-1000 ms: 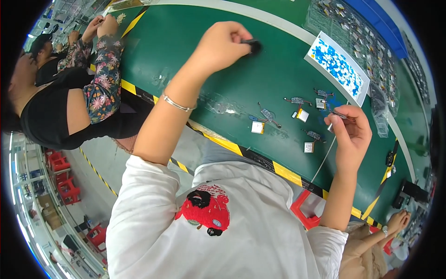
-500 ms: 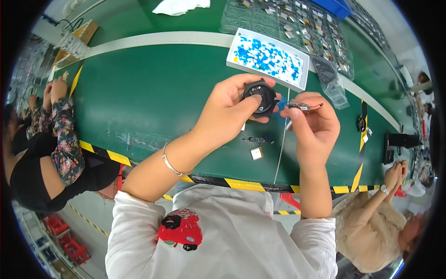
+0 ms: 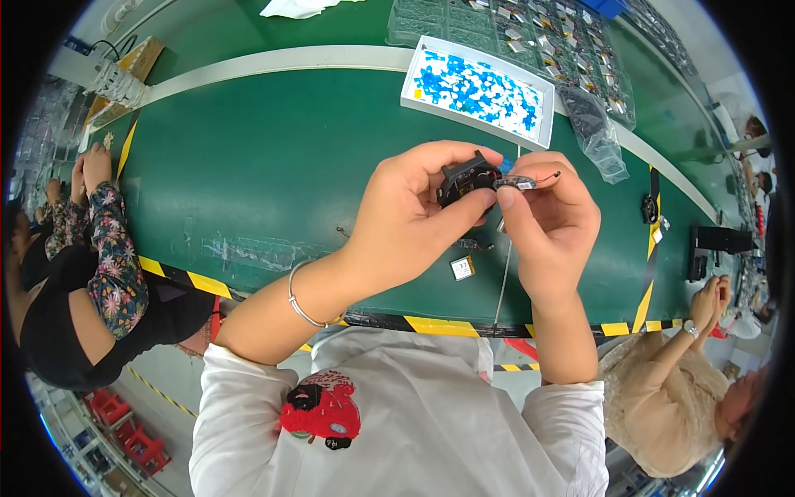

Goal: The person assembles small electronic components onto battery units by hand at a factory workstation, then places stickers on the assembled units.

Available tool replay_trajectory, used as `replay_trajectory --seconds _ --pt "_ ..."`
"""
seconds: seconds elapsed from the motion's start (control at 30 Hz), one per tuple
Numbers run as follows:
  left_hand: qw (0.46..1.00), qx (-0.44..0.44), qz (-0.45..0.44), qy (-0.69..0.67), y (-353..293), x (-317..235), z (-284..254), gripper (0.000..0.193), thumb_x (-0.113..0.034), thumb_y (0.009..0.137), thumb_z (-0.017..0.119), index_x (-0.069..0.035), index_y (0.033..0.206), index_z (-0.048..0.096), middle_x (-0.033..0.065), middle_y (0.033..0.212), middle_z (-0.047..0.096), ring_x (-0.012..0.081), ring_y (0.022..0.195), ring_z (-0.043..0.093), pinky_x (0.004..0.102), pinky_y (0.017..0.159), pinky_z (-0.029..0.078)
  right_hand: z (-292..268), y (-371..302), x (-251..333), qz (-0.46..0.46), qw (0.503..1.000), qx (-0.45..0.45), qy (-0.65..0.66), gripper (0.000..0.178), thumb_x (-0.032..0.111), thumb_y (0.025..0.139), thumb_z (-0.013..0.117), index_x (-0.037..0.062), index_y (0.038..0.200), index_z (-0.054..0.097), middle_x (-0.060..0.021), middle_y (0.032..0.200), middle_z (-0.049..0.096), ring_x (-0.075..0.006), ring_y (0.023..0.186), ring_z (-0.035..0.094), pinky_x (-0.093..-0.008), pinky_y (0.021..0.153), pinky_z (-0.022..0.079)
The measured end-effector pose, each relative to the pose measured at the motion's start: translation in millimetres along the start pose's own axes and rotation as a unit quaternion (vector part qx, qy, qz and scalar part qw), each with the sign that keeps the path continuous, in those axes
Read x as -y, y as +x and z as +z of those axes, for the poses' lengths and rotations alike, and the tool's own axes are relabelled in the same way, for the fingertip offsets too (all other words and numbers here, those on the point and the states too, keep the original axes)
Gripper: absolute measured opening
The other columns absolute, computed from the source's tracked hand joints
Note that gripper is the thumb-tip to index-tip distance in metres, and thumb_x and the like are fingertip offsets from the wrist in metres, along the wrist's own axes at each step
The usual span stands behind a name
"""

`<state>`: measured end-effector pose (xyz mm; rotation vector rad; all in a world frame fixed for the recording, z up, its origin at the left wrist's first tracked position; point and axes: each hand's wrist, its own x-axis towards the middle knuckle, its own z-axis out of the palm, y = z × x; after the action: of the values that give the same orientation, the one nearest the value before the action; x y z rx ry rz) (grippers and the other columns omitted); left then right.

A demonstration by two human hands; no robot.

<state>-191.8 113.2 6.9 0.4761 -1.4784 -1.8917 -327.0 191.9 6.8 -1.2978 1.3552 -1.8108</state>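
My left hand [image 3: 402, 211] is closed around a round black watch case [image 3: 465, 176], tilted so its open side faces my right hand. In the pinch of my right hand [image 3: 556, 224] is a small circuit board [image 3: 517, 183] with thin wires, its near end right at the case rim; I cannot tell whether it touches. A bit of blue film [image 3: 506, 166] shows between the hands. On the green table [image 3: 273, 166] below them lies a silver battery [image 3: 462, 267]. Beside it a small dark wired part [image 3: 478, 242] is partly hidden by my left hand.
Beyond my hands stands a white box [image 3: 468, 124] of blue and white bits. Behind it are clear trays [image 3: 530, 37] of small parts and a clear plastic bag [image 3: 598, 137]. Another black watch part [image 3: 648, 209] lies at right. Co-workers sit on both sides, one in a floral sleeve [image 3: 116, 240].
My left hand has tipped the watch case up on edge and its thumb has slid to the rim. My right hand has brought the circuit board closer to the case.
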Motion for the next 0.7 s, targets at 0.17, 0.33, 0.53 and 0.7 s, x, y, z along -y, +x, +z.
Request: replay_trajectory --seconds 0.17,0.33,0.53,0.7 --pt "0.999 -0.032 -0.005 -0.004 -0.7 -1.2 2.6 0.019 0.003 0.089 0.053 0.003 0.107 0.057 0.0079 0.097 0.063 0.0102 0.083 0.062 0.024 0.068 0.056 -1.2 0.2 -4.7 -0.047 0.998 0.022 -0.04 0.027 -0.013 0.073 0.065 -0.0013 0.093 0.052 -0.0091 0.098 0.054 -0.011 0.079 0.055 -0.025 0.069 0.048" --pt "0.998 -0.043 0.024 0.036 -2.4 -4.6 1.9 0.013 0.001 0.089 0.054 0.002 0.101 0.058 0.0049 0.093 0.063 0.0076 0.078 0.061 0.0221 0.064 0.055 3.6 -0.2 1.8 0.019 1.0 0.003 0.005 0.014 -0.01 0.077 0.06 -0.0021 0.088 0.057 -0.0078 0.095 0.052 -0.0105 0.083 0.05 -0.0205 0.067 0.044" --pt "0.999 -0.001 0.022 0.041 -0.3 -3.6 -5.8 0.016 0.002 0.087 0.053 0.002 0.103 0.057 0.0051 0.093 0.064 0.009 0.078 0.062 0.0228 0.064 0.055 3.4 2.1 6.6 0.06 0.997 0.009 0.056 0.011 -0.007 0.079 0.058 -0.0018 0.088 0.057 -0.0077 0.094 0.053 -0.0104 0.08 0.052 -0.0227 0.067 0.047" --pt "0.981 0.023 -0.121 -0.147 4.0 -16.5 -8.0 0.02 0.003 0.089 0.047 0.002 0.109 0.054 0.0078 0.094 0.063 0.0124 0.08 0.063 0.0235 0.063 0.055 1.8 4.7 17.2 0.143 0.98 0.004 0.136 0.007 -0.003 0.082 0.057 -0.0008 0.089 0.057 -0.0057 0.086 0.055 -0.0102 0.073 0.055 -0.0223 0.064 0.048"
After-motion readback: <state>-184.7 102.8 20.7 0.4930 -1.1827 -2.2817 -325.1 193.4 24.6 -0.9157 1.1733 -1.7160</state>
